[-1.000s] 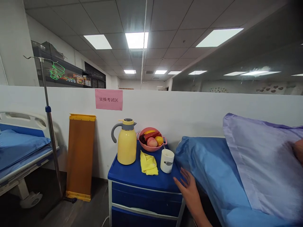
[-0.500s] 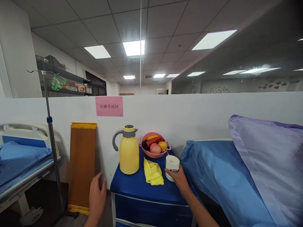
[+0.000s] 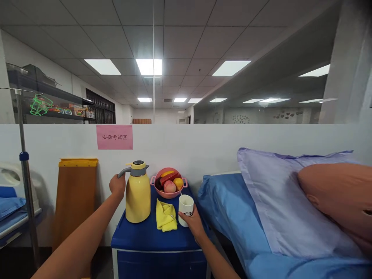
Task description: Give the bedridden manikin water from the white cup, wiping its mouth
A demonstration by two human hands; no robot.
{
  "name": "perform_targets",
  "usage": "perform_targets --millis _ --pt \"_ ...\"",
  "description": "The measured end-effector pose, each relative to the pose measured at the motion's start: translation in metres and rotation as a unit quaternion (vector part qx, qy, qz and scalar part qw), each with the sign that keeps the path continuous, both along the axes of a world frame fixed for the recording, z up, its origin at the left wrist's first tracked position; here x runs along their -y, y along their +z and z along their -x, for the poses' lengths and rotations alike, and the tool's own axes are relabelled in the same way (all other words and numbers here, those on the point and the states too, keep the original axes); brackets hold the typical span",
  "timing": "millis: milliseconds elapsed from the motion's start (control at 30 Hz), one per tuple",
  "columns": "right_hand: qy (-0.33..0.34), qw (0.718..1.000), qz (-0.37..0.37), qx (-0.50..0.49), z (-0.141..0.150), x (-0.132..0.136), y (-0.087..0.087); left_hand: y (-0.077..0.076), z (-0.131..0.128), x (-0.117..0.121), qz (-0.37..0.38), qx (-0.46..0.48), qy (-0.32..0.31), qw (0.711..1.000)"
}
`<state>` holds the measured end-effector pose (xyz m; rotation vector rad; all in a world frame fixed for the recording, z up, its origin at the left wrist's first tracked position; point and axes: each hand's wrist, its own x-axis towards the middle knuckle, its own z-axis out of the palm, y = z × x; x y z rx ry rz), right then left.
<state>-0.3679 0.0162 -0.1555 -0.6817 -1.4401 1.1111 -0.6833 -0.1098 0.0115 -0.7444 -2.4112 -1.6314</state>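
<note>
The person's right hand (image 3: pixel 194 223) partly hides the black print (image 3: pixel 189 213) on the white cylindrical cup (image 3: pixel 185 204), whose contents I can't discern.

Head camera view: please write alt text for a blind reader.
The left hand grips a yellow jug by its handle while the right hand holds a white cup. Between them, a yellow cloth lies on a blue cabinet, a pink fruit bowl behind.

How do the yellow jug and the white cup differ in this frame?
The yellow jug is clearly taller and wider than the white cup. The jug is capped, while the cup is open at the top. The left hand grips the jug by its grey handle; the right hand holds the cup around its side. Both are upright at the blue cabinet.
</note>
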Motion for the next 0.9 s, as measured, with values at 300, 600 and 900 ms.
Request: perform_targets --millis 300,600,900 --pt "0.04 0.997 0.018 -0.063 -0.007 0.063 0.021 0.056 -0.061 0.026 0.118 -0.165 -0.004 0.979" --pt "0.058 0.991 0.04 -0.111 -0.015 0.181 0.05 0.12 -0.163 0.091 0.212 -0.413 -0.119 0.878" --pt "0.003 0.989 0.058 -0.137 -0.041 0.253 0.059 0.157 -0.241 0.145 0.283 -0.604 -0.181 0.723"
